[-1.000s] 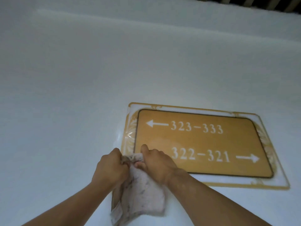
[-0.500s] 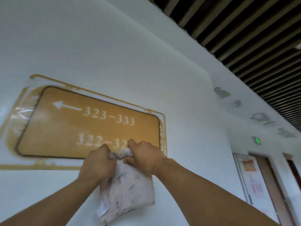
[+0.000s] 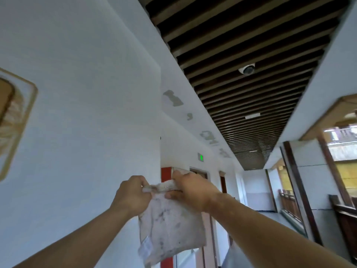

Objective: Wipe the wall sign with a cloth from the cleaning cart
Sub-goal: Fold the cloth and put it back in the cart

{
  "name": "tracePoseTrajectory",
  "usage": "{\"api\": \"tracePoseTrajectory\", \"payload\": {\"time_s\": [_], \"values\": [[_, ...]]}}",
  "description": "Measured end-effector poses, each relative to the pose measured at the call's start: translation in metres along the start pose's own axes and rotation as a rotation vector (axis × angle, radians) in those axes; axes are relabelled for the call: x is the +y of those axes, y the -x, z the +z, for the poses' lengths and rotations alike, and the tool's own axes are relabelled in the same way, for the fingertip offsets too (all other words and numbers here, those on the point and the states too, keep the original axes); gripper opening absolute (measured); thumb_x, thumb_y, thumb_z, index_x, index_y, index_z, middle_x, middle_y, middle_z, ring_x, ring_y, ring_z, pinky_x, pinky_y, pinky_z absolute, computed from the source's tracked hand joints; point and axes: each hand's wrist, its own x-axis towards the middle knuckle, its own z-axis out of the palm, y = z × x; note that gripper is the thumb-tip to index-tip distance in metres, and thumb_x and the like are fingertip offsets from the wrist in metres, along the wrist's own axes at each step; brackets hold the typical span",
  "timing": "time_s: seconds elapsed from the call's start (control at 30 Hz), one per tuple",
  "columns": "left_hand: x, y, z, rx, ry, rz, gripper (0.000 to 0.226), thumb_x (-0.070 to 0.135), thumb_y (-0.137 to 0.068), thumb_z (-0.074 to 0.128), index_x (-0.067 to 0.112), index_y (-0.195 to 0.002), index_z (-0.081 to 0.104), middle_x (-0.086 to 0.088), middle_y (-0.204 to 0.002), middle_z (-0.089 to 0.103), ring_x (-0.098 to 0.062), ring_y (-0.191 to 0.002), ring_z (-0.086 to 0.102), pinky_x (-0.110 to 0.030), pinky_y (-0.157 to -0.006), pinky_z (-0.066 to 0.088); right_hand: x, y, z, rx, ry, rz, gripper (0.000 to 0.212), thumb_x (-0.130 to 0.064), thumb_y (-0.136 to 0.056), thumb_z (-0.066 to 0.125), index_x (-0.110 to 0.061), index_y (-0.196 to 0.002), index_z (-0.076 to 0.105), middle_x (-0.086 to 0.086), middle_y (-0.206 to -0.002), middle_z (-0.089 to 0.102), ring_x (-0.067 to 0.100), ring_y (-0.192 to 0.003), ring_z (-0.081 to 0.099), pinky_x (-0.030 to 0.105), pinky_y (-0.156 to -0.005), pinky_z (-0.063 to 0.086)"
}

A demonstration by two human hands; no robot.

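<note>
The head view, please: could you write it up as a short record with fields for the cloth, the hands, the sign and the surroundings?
cloth: stained white cloth, hanging down, top edge bunched, label at lower left corner
left hand: grip shut on the cloth's top edge
right hand: grip shut on the same edge
sign: gold-bordered, at far left frame edge, mostly cut off, apart from the cloth
surroundings: white wall, slatted ceiling with dome camera

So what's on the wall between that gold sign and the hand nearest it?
Nothing: in the head view, only bare white wall lies between the wall sign at the left edge and the left hand, which grips the cloth.
</note>
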Motion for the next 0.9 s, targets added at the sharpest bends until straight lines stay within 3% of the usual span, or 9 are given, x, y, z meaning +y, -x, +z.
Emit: {"api": "tracePoseTrajectory", "payload": {"time_s": [0.17,0.33,0.43,0.57,0.67,0.8,0.9], "values": [[0.046,-0.022,0.152,-0.131,0.073,0.086,0.015,0.011,-0.083,0.06,0.024,-0.075,0.06,-0.006,-0.084,0.066,-0.027,-0.072,0.067,-0.028,-0.057,0.053,0.147,0.052,0.018,-0.033,0.041,0.132,0.036,-0.056,-0.092,0.058,-0.03,-0.095,0.033,0.007,-0.1,0.063,0.029,-0.09,0.06,0.036,-0.067,0.041],[0.065,-0.029,0.286,-0.334,0.013,0.206,0.018,0.01,-0.087,0.063,0.027,-0.082,0.062,-0.002,-0.088,0.063,-0.02,-0.069,0.062,-0.028,-0.057,0.053,0.257,0.115,0.056,-0.123,0.057,0.306,0.038,-0.059,-0.093,0.055,-0.025,-0.108,0.044,0.005,-0.1,0.065,0.025,-0.09,0.06,0.041,-0.074,0.051],[0.068,-0.029,0.356,-0.417,0.026,0.245,0.018,0.011,-0.088,0.065,0.028,-0.084,0.063,0.001,-0.093,0.06,-0.016,-0.079,0.06,-0.025,-0.06,0.045,0.302,0.146,0.081,-0.154,0.086,0.355,0.037,-0.057,-0.094,0.055,-0.024,-0.108,0.044,0.005,-0.098,0.065,0.025,-0.087,0.061,0.043,-0.076,0.052],[0.065,-0.025,0.443,-0.538,0.096,0.248,0.013,0.011,-0.089,0.065,0.023,-0.092,0.067,0.002,-0.096,0.061,-0.017,-0.086,0.06,-0.028,-0.062,0.051,0.354,0.183,0.111,-0.2,0.089,0.418,0.035,-0.054,-0.094,0.058,-0.024,-0.103,0.043,0.002,-0.095,0.062,0.024,-0.085,0.06,0.04,-0.073,0.05],[0.056,-0.016,0.514,-0.651,0.155,0.282,0.017,0.008,-0.087,0.061,0.02,-0.096,0.069,-0.004,-0.098,0.065,-0.02,-0.085,0.062,-0.028,-0.064,0.051,0.393,0.213,0.139,-0.261,0.13,0.478,0.036,-0.055,-0.093,0.059,-0.024,-0.1,0.042,-0.004,-0.085,0.058,0.02,-0.075,0.059,0.04,-0.063,0.048],[0.038,-0.006,0.606,-0.777,0.244,0.305,0.02,0.008,-0.084,0.06,0.024,-0.089,0.069,-0.001,-0.094,0.069,-0.016,-0.081,0.063,-0.022,-0.057,0.048,0.451,0.249,0.188,-0.293,0.143,0.562,0.042,-0.059,-0.089,0.062,-0.023,-0.102,0.045,0.0,-0.094,0.062,0.026,-0.085,0.061,0.042,-0.072,0.049],[0.016,0.006,0.672,-0.85,0.371,0.21,0.019,0.005,-0.084,0.062,0.021,-0.087,0.071,-0.001,-0.086,0.073,-0.014,-0.075,0.066,-0.017,-0.053,0.047,0.494,0.272,0.23,-0.309,0.116,0.612,0.041,-0.062,-0.085,0.064,-0.029,-0.102,0.047,-0.004,-0.093,0.064,0.019,-0.081,0.061,0.039,-0.07,0.051]]}}
